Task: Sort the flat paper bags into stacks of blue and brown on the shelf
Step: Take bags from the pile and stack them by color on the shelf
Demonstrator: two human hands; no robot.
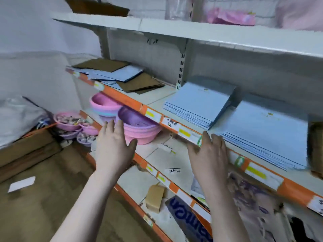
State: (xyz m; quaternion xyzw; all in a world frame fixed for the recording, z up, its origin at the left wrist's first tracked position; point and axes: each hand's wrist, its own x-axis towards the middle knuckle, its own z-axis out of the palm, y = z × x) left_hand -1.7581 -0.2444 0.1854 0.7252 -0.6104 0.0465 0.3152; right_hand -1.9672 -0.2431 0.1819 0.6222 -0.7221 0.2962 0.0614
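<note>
Two neat stacks of blue flat paper bags lie on the middle shelf [157,100]: one stack [197,103] near the upright, a larger stack [267,131] to its right. At the shelf's far left a loose mixed pile [118,75] holds brown and blue bags overlapping. A brown stack's edge [315,147] shows at the right border. My left hand [113,147] hovers with straight fingers in front of the shelf, holding nothing. With its fingers straight, my right hand [209,152] sits at the shelf's front edge below the larger blue stack, empty.
Pink and purple plastic basins [132,123] fill the shelf below. A small cardboard box [155,198] and printed packages lie on the lowest shelf. Cardboard boxes [26,154] stand on the floor at left. The top shelf carries a brown bag and pink packets.
</note>
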